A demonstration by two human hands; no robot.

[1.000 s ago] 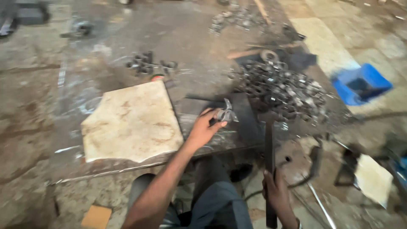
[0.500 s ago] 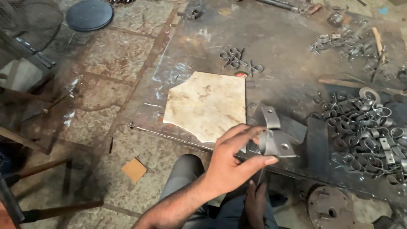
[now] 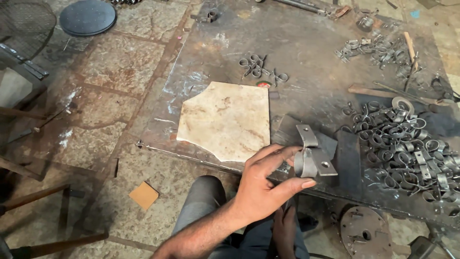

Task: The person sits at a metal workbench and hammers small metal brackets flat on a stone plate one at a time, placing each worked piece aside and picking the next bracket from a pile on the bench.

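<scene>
My left hand [image 3: 261,184] holds a grey metal saddle clamp [image 3: 310,156] between thumb and fingers, just above the near edge of a dark steel work plate [image 3: 306,52]. A cream stone slab [image 3: 225,120] lies on the plate to the left of the clamp. To the right sits a large heap of similar metal clamps [image 3: 407,144]. My right hand [image 3: 285,228] hangs low between my knees, partly hidden under the left wrist; whether it holds anything is not visible.
A small cluster of clamps [image 3: 261,69] lies behind the slab and another pile [image 3: 378,50] at the far right. A wooden-handled tool [image 3: 383,92] lies near the heap. A round metal disc [image 3: 365,232] and an orange tile scrap [image 3: 143,195] rest on the stone floor.
The view swung left and closer. My left hand went from the clamp heap to lifting one clamp near the plate's front edge. My right hand dropped lower, and the dark bar it held is out of sight.
</scene>
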